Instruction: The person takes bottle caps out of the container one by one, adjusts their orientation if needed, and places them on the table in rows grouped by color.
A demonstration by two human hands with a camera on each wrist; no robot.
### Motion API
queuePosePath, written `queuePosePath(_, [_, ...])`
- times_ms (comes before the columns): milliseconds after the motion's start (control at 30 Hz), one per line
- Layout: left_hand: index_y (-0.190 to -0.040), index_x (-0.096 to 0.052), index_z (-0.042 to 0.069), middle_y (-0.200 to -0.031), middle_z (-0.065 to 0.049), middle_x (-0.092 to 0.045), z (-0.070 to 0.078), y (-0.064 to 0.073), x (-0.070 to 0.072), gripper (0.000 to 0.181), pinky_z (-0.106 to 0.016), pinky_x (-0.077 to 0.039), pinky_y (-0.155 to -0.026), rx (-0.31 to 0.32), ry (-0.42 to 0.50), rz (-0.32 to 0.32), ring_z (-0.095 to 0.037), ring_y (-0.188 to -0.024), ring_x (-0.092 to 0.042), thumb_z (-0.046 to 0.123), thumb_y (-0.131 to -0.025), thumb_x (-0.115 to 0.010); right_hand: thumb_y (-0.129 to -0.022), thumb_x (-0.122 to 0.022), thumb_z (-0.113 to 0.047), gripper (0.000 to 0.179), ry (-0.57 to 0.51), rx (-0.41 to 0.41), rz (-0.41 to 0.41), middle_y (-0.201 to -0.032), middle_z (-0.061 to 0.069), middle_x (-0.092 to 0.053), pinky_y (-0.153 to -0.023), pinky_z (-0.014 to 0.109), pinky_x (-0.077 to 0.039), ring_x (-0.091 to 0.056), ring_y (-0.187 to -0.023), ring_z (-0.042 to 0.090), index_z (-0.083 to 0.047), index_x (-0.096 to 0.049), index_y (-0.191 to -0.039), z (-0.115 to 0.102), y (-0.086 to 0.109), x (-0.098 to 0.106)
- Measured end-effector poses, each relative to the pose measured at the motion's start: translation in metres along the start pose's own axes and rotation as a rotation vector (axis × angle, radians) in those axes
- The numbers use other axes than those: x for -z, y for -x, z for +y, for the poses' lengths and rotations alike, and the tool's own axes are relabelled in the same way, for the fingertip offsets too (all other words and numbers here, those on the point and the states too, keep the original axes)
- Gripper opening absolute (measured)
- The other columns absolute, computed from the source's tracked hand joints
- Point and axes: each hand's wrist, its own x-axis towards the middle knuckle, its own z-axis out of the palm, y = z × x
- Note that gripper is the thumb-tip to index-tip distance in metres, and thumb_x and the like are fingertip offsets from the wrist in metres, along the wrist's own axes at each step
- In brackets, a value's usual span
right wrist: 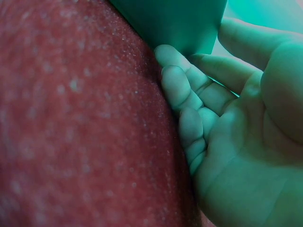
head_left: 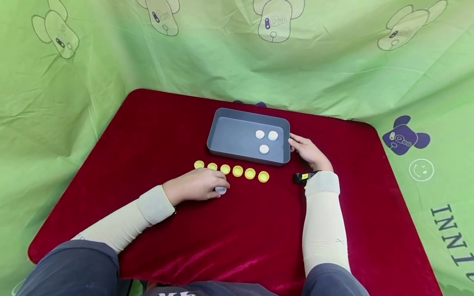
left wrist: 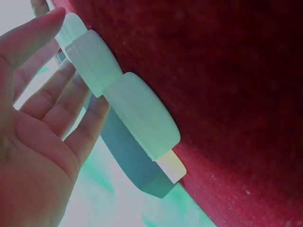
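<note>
My left hand (head_left: 200,184) is low over the table, thumb and fingertips around a small white cap (head_left: 221,190) that they pinch. In the left wrist view, more white round caps (left wrist: 142,113) stand in a row beneath the palm, hidden from the head view by the hand. A row of several yellow caps (head_left: 238,171) lies just beyond, the hand partly overlapping it. My right hand (head_left: 309,152) touches the right end of a grey rectangular tray (head_left: 237,155) with its fingertips, and its lower fingers bend loosely near the cloth. Inside the tray's right half lie three white caps (head_left: 263,149).
A dark red cloth (head_left: 222,238) covers the table. Green printed curtains (head_left: 207,61) hang around its back and sides. A black wrist device (head_left: 301,177) with a yellow label sits at the right cuff.
</note>
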Motion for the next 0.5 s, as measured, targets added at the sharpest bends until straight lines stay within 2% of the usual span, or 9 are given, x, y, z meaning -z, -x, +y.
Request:
queuePosePath(133, [-0.112, -0.071, 0.015, -0.104, 0.004, -0.066, 0.0, -0.001, 0.0, 0.03, -0.033, -0.052, -0.077, 0.009, -0.009, -0.016, -0.013, -0.094, -0.061, 0.018, -0.083, -0.076, -0.104, -0.046, -0.02, 0.051, 0.008, -0.005, -0.009, -0.09, 0.014, -0.056, -0.086, 0.039, -0.037, -0.049, -0.093, 0.031, -0.004, -0.032, -0.151, -0.015, 0.01, -0.002])
queuePosePath(233, [-0.113, -0.071, 0.015, -0.105, 0.004, -0.066, 0.0, -0.001, 0.001, 0.031, -0.033, -0.052, -0.078, 0.013, -0.018, -0.028, -0.014, -0.094, -0.061, 0.02, -0.084, -0.076, -0.104, -0.045, -0.02, 0.052, 0.026, -0.004, -0.011, -0.089, 0.012, -0.056, -0.086, 0.038, -0.037, -0.05, -0.093, 0.03, -0.003, -0.031, -0.151, -0.02, 0.014, -0.003])
queuePosePath(500, [-0.112, -0.071, 0.013, -0.104, 0.003, -0.065, -0.001, -0.004, 0.009, 0.03, -0.032, -0.049, -0.084, -0.022, -0.02, -0.018, -0.016, -0.092, -0.06, 0.023, -0.085, -0.076, -0.103, -0.048, -0.03, 0.054, 0.012, -0.018, 0.01, -0.091, 0.012, -0.056, -0.085, 0.033, -0.037, -0.051, -0.091, 0.023, -0.012, -0.034, -0.152, 0.003, -0.001, 0.0])
